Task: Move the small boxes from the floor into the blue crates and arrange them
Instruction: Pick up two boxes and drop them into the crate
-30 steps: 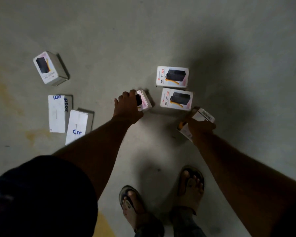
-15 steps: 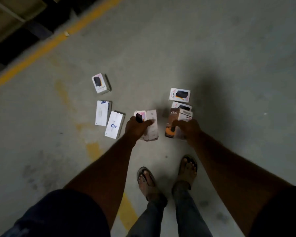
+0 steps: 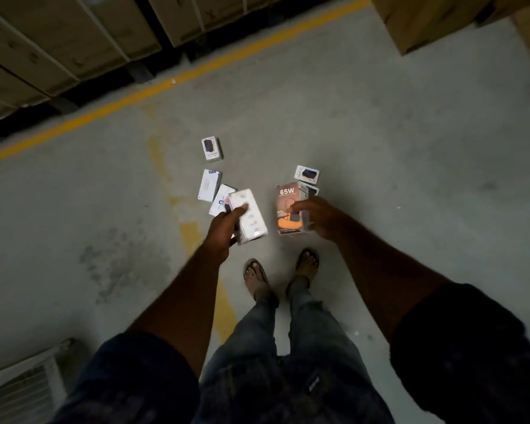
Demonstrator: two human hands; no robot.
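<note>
- I see the left hand (image 3: 222,229) with fingers curled round a white box (image 3: 251,217), held off the floor, nearer me than the yellow line (image 3: 153,87).
- The right hand (image 3: 317,220) pinches the 65W box (image 3: 288,209), equally short of that line.
- The loose boxes (image 3: 211,148) lie between these and the line.

The left grip (image 3: 224,228) holds a white rectangular cardboard box (image 3: 251,216); the right grip (image 3: 317,219) holds an orange "65W" cardboard box (image 3: 288,206). More small white boxes (image 3: 211,149) lie on the grey concrete floor (image 3: 410,179).
</note>
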